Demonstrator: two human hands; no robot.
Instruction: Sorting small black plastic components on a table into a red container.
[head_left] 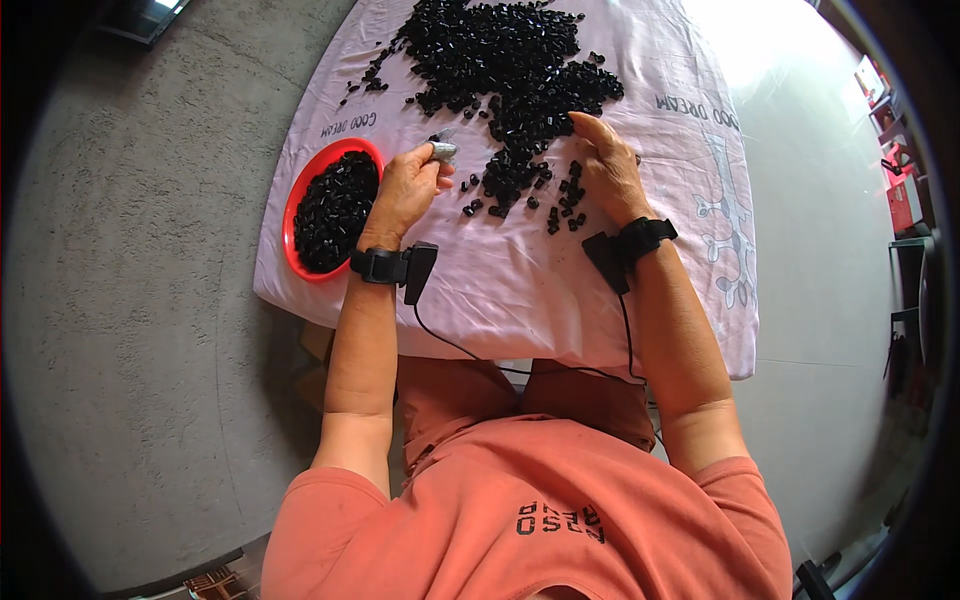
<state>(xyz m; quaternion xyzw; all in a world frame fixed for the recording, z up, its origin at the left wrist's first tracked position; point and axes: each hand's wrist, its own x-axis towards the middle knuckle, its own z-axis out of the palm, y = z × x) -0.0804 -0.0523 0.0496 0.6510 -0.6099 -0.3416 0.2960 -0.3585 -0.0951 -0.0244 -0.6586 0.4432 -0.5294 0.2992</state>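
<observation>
A large heap of small black, shiny, short tube-like pieces [490, 55] spreads over a pale pink cloth, with a tongue of them reaching toward me. My right hand [608, 170] is at the right edge of this tongue, its index finger stretched out and touching the pieces. The undersides of its other fingers are hidden. Left of the tongue, my left hand [405, 195] has its fingers curled in, and a silver-grey wrap or cap [442, 151] shows at one fingertip. What these fingers hold, if anything, is too small to make out. Beside my left wrist stands a red bowl [290, 225] filled with similar black pieces.
The pink printed cloth [500, 300] covers the table, whose near edge is just before my lap. Black straps with small boxes [420, 272] sit on both wrists, and a thin cable [450, 343] runs between them. Shelves with red items [905, 205] stand far right.
</observation>
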